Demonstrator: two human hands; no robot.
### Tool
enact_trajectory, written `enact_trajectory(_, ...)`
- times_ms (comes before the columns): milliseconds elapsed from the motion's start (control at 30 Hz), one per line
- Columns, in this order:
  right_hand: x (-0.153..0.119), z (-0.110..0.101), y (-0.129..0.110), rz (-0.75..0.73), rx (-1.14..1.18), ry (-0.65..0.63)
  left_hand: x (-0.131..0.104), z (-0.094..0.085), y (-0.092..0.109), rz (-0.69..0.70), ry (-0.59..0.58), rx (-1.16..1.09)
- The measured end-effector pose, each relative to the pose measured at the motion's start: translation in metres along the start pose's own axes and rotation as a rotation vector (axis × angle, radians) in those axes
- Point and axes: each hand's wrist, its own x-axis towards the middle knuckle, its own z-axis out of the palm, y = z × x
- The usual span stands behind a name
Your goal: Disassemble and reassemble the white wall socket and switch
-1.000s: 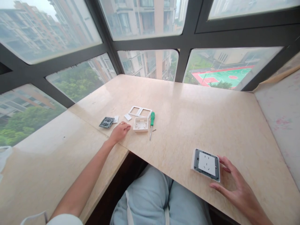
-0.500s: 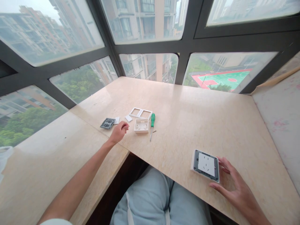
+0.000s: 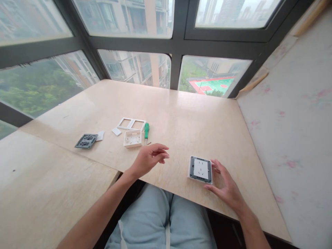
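My left hand (image 3: 151, 158) is in the air over the table's front part, its thumb and fingers drawn together; anything between them is too small to make out. My right hand (image 3: 225, 185) grips the right side of a white box with a grey-framed socket (image 3: 200, 168), fingers at the right edge and thumb at the near corner. Left of centre sits an open white box (image 3: 132, 138), beside a green-handled screwdriver (image 3: 146, 130) whose tip is hidden behind my left hand. A small dark piece (image 3: 149, 143) lies near the screwdriver.
A white double frame (image 3: 131, 123) lies behind the open box, with a small white plate (image 3: 116, 131) to its left. Farther left, a grey socket module (image 3: 86, 141) touches another white piece (image 3: 100, 136). Windows border the tabletop (image 3: 166, 110); a papered wall (image 3: 285, 138) stands right.
My left hand has moved right, away from the grey module and past the open box, toward the socket box. The view has turned right. My right hand stays at the socket box.
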Motion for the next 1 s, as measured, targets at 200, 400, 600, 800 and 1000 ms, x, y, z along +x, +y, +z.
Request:
enact_trajectory(200,0.001,-0.001,-0.004,0.007,0.029,-0.003,0.019,0.055,0.005,0.182,-0.214,0.186)
enact_trajectory(400,0.002,-0.002,-0.006,0.026,0.071,0.005,0.030,0.077,-0.011,0.384,-0.271,0.348)
enact_trajectory(600,0.001,-0.004,-0.008,-0.007,-0.002,-0.027,0.029,0.077,-0.016,0.342,-0.360,0.419)
enact_trajectory(800,0.004,-0.006,-0.015,-0.120,-0.109,-0.065,0.030,0.076,-0.016,0.265,-0.378,0.433)
enact_trajectory(1000,0.002,-0.006,-0.016,-0.047,-0.113,-0.087,0.032,0.078,-0.020,0.375,-0.347,0.406)
